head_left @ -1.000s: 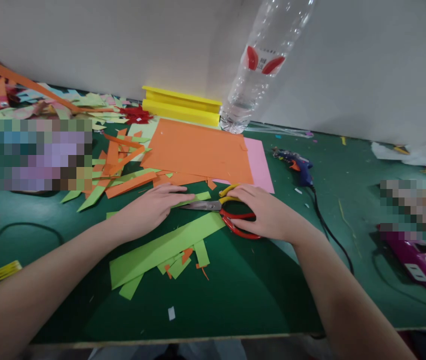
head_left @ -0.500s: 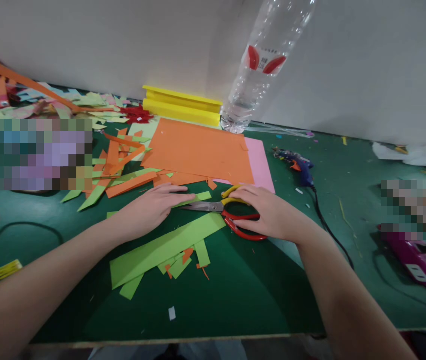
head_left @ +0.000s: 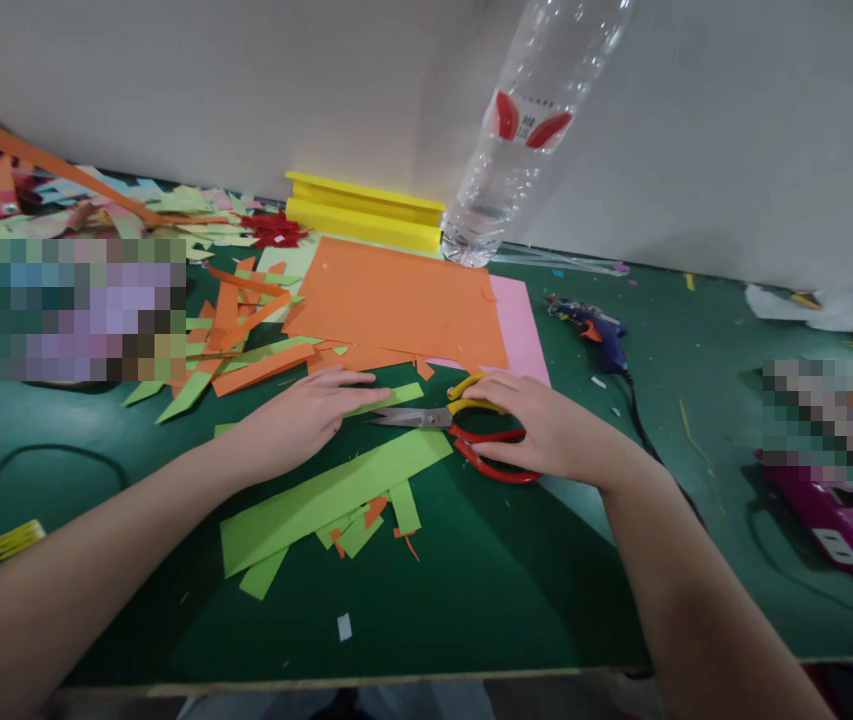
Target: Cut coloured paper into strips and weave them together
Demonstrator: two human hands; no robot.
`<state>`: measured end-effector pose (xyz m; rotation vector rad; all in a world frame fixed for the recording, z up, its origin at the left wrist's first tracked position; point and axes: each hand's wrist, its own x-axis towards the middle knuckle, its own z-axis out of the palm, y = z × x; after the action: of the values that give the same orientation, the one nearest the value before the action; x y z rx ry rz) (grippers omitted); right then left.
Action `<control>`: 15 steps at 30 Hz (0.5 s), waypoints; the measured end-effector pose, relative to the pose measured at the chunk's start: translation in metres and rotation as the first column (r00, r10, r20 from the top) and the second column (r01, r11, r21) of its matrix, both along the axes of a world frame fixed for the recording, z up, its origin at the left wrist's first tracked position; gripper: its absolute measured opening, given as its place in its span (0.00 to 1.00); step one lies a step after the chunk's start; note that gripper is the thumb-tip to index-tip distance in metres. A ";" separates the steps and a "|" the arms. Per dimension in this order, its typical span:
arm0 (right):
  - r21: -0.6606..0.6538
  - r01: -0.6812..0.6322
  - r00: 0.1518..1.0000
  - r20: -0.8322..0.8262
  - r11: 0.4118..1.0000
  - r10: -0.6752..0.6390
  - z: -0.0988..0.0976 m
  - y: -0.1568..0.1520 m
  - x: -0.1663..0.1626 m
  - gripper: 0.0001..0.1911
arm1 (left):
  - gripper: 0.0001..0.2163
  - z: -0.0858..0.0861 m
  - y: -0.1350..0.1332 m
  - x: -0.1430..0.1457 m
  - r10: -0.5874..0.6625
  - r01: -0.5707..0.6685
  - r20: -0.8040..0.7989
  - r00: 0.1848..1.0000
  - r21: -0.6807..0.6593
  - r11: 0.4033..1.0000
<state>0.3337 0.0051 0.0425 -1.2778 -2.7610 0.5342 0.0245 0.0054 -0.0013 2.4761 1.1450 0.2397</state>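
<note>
My right hand [head_left: 538, 425] grips a pair of scissors [head_left: 426, 417] with one yellow and one red handle, its fingers through the loops. The blades point left and look nearly closed, just short of my left hand's fingers. My left hand [head_left: 295, 420] lies with fingers stretched out over a narrow light green paper strip [head_left: 403, 393], which shows at both sides of the hand. Just below the blades lies a wider green paper strip [head_left: 336, 490], with smaller green and orange scraps [head_left: 358, 525] beside it.
Orange sheets [head_left: 400, 300] lie over a pink sheet [head_left: 523, 320] behind my hands. Cut strips [head_left: 238, 320] are heaped left. A yellow folded piece [head_left: 366, 212] and a plastic bottle [head_left: 516, 160] stand at the wall. Right are a glue gun [head_left: 598, 335] and magenta power strip [head_left: 838, 525].
My right hand and the scissors have shifted slightly right, drawing the blades back from my left hand's fingers. The left hand and papers look unmoved.
</note>
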 end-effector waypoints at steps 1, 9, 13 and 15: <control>0.001 0.002 1.000 -0.001 1.000 -0.002 0.000 0.000 0.000 0.23 | 0.29 0.000 0.000 0.000 0.000 0.000 0.000 1.000 0.000 1.000; 0.038 0.010 1.000 -0.002 0.999 -0.010 -0.004 -0.002 -0.006 0.23 | 0.29 -0.001 0.001 0.001 -0.011 0.011 -0.001 1.000 -0.013 1.000; 0.041 0.006 1.000 -0.030 0.999 -0.005 -0.006 -0.002 -0.009 0.23 | 0.29 -0.001 0.001 0.000 -0.024 0.024 0.003 1.000 -0.001 1.000; 0.043 0.007 1.000 -0.030 0.999 -0.005 -0.006 -0.002 -0.011 0.23 | 0.29 -0.002 0.001 0.000 -0.026 0.026 0.004 1.000 0.003 1.000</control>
<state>0.3230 0.0033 0.0361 -1.2585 -2.7283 0.4868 0.0246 0.0060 -0.0028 2.4905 1.1106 0.2386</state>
